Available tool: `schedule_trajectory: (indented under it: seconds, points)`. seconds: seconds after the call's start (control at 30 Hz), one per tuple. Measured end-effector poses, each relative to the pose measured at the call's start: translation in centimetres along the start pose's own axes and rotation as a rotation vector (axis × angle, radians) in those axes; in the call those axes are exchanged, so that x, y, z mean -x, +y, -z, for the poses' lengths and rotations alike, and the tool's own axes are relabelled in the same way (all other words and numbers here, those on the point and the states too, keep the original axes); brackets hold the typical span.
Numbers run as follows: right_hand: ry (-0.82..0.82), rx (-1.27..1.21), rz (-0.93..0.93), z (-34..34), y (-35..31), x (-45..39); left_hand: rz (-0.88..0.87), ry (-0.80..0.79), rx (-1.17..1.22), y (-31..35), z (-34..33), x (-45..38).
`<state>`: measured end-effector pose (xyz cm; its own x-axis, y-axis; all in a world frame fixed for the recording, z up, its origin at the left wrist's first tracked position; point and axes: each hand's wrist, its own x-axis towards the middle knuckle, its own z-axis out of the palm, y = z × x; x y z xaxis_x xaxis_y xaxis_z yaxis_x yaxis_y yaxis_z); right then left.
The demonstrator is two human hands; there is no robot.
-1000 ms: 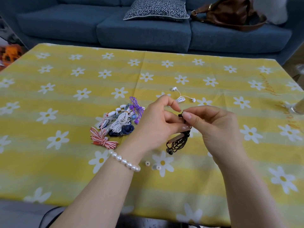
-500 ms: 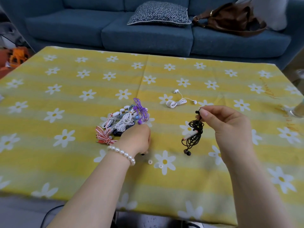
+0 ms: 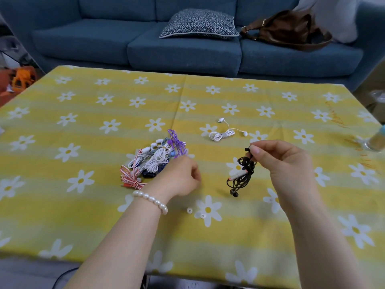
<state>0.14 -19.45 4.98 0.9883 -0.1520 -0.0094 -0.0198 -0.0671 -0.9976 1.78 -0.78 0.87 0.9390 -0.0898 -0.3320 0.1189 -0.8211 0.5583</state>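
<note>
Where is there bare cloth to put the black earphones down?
Free: the far strip of tablecloth beyond the white earphones, the left side past the pile, and the near edge below the ear tips. Crowded: the middle, between pile, left hand and the right hand holding the black earphones.

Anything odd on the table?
Two white ear tips lie loose on the tablecloth near the left hand, off any earphone. The black earphones pinched by the right hand hang tangled.
</note>
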Motion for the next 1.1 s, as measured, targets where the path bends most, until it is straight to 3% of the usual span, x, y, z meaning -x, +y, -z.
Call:
schedule_trajectory:
  seconds: [0.2,0.33,0.57,1.1]
  points:
    - [0.001,-0.049,0.007,-0.1,0.0,0.1,-0.094,-0.07,1.086,3.8,1.1,1.8]
    - [-0.049,-0.153,0.011,-0.2,-0.1,0.1,-0.08,-0.091,1.398,4.9,0.7,1.6]
    - [-0.098,-0.237,0.092,-0.5,-0.5,-0.4,-0.07,-0.107,1.616,5.5,0.7,1.2]
    - [-0.098,-0.191,0.146,-0.7,-0.7,-0.1,-0.005,-0.113,1.62,6.0,0.0,1.2]
